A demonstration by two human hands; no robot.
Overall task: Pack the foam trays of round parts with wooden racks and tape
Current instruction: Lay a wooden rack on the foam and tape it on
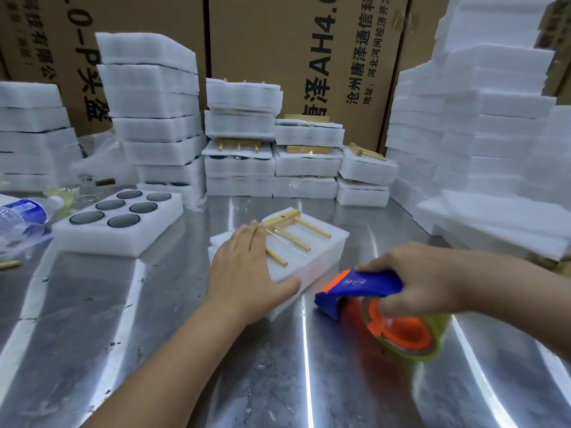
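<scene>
left grip [247,267] flat, fingers straight, pressed foam tray [312,257] on desk [139,304], wooden rack [292,231] lay taped on top, right grip [423,279] clutched tape dispenser [367,288] just beside the tray

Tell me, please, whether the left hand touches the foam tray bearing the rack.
Touching: the head view shows the left hand flat on the foam tray, thumb at its edge.

Shiny steel table [92,319], cardboard boxes [309,57] behind

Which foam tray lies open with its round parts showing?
The single tray left of the left hand: six dark discs sit uncovered in it. The tray under the hand is covered.
</scene>
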